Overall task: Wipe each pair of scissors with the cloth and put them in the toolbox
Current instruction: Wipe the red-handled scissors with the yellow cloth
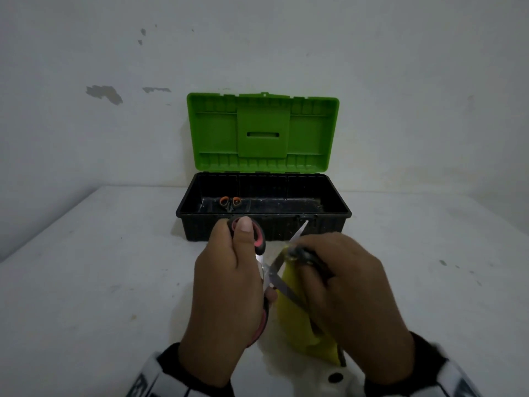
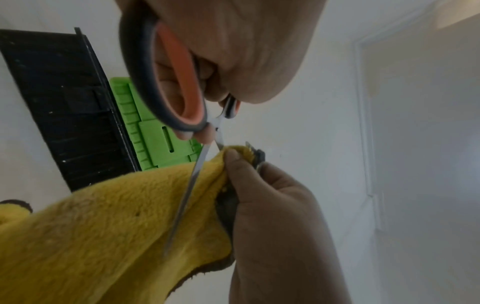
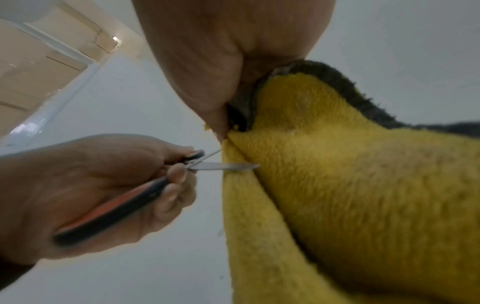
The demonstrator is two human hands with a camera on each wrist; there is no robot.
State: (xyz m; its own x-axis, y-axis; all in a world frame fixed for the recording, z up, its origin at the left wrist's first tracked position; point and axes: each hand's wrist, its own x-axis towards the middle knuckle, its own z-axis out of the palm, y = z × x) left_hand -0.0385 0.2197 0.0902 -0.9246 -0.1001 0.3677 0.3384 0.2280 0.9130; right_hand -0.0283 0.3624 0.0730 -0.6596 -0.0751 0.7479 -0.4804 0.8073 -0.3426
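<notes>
The left hand (image 1: 226, 287) grips the pink-and-black handles of the open scissors (image 1: 276, 270), thumb through the upper loop, blades spread in a V. The right hand (image 1: 349, 287) pinches the yellow cloth (image 1: 294, 319) around the upper blade; the cloth hangs toward 6 o'clock. At 12 o'clock from the hands, on the white table (image 1: 100, 267), stands the black toolbox (image 1: 263, 207), green lid (image 1: 262, 133) raised, with orange-handled scissors (image 1: 230, 202) lying in its left part.
</notes>
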